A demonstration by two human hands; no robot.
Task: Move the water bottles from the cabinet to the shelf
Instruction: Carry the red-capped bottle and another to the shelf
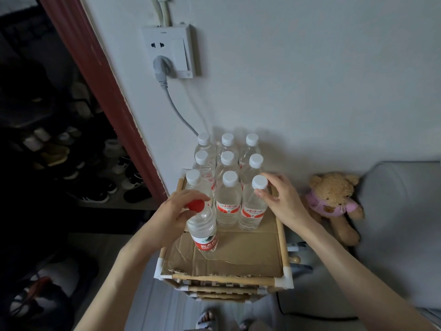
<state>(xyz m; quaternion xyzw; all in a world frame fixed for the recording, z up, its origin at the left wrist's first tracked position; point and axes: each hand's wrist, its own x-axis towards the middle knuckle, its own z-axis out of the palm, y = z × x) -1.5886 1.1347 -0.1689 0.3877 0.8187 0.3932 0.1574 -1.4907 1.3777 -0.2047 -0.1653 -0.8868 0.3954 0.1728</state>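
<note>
Several clear water bottles with white caps stand in rows at the back of a bamboo shelf lined with cardboard. In front of them on the left stands a red-capped bottle; my left hand grips its neck just under the cap. My right hand wraps around the neck of the front-right white-capped bottle, with the thumb on its shoulder. Both bottles are upright and rest on the cardboard.
A wall socket with a grey plug and cable is above the shelf. A teddy bear leans on a grey sofa to the right. A dark shoe rack lies left, beyond a red door frame. My sandalled feet show below.
</note>
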